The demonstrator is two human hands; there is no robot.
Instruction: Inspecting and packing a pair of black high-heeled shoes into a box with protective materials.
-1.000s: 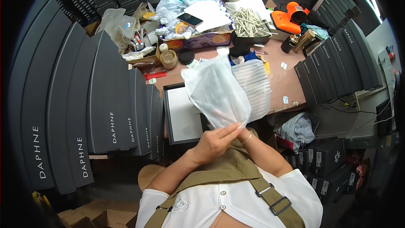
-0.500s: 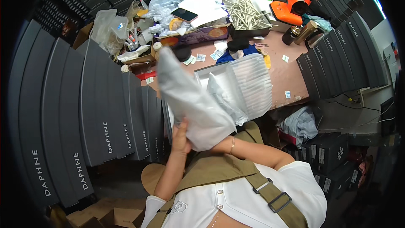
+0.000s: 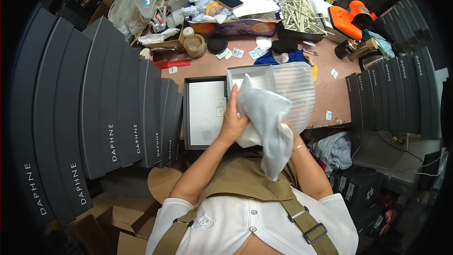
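A white, translucent wrapped bundle [image 3: 268, 113] is between my hands, over an open dark grey box; what is inside the wrapping cannot be made out. My left hand [image 3: 232, 123] grips the bundle's left side, its thumb raised along it. On the other side my right hand [image 3: 291, 134] holds the wrapping, with its fingers partly hidden behind the folds. Beneath the bundle lies the open box [image 3: 247, 70], with white ribbed padding [image 3: 295, 89] spread over its right side. A shallow grey lid with a white inside [image 3: 203, 108] rests to the left of the box.
Tall stacks of dark grey shoe boxes [image 3: 101, 108] line the left, more boxes [image 3: 384, 94] the right. At the back are a purple carton [image 3: 245, 27], a tray of white sticks [image 3: 302, 14], an orange tool [image 3: 344, 21] and dark round lids [image 3: 217, 44].
The bundle has swung down and right from its raised, tilted position at the left, uncovering the lid. My right hand has come up to its right side. My view has shifted.
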